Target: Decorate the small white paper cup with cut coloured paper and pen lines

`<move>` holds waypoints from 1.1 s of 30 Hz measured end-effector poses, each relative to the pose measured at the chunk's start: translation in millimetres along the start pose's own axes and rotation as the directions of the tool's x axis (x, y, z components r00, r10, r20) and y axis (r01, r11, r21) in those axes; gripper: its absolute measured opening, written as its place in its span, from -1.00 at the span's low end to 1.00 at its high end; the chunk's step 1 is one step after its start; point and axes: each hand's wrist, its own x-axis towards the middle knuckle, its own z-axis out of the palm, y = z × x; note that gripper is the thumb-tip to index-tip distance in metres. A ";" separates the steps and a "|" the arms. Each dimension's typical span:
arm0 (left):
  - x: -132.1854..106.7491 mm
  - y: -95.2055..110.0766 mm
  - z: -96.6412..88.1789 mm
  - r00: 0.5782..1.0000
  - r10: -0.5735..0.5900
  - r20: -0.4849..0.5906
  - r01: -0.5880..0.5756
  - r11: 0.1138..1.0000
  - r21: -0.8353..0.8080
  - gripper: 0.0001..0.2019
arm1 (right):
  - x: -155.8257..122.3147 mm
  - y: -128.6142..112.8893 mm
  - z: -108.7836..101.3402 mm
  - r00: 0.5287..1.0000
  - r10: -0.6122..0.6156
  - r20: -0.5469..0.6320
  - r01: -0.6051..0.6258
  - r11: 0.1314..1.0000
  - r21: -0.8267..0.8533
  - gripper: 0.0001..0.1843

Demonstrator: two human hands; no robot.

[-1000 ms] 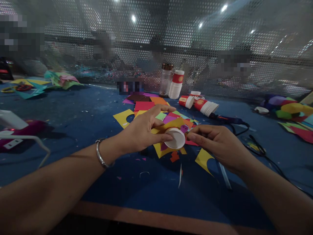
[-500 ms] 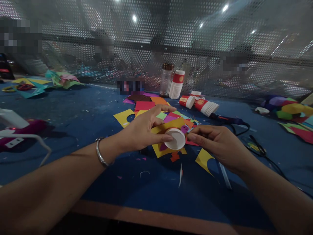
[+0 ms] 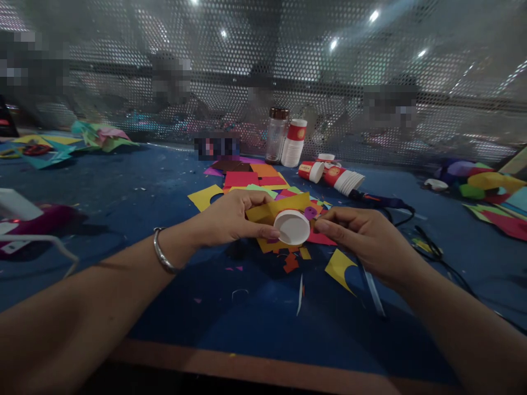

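My left hand (image 3: 234, 219) grips a paper cup (image 3: 292, 228) from the left, thumb at its rim and fingers behind. The cup is tilted, its white open end towards me. A yellow paper strip (image 3: 269, 209) rises along the cup's far side. By the cup's right edge is a small purple paper piece (image 3: 310, 212) with dark marks. My right hand (image 3: 354, 230) is closed in a pinch just right of that piece. What its fingertips hold, if anything, is hidden. Behind and below the cup lie coloured paper sheets (image 3: 242, 179).
A stack of paper cups (image 3: 293, 144) stands beside a glass bottle (image 3: 276, 137); more red-and-white cups (image 3: 343, 179) lie on their sides. A cut yellow sheet (image 3: 341, 270) and orange scraps (image 3: 291, 262) lie nearer. At left is a power strip (image 3: 45, 222); at right, a black cable (image 3: 453, 274).
My left fingers have lowered from a raised, spread pose and closed around the back of the cup and strip. The cup has tipped slightly. My right hand keeps its pinch.
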 end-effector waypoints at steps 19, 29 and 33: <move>1.0 -0.2 0.7 0.996 0.065 -0.065 -0.071 0.992 -0.106 -0.63 | 0.9 4.9 -1.8 0.998 0.064 0.000 -0.063 0.991 0.116 -0.46; -0.3 -0.6 0.9 0.995 0.095 -0.038 -0.098 0.992 -0.083 -0.60 | 0.7 5.2 -1.5 0.999 0.048 -0.002 -0.047 0.993 0.111 -0.46; -0.2 -0.2 1.7 0.995 0.098 -0.025 -0.099 0.994 -0.055 -0.54 | 1.3 4.0 -1.4 0.998 0.054 0.036 -0.057 0.991 0.117 -0.46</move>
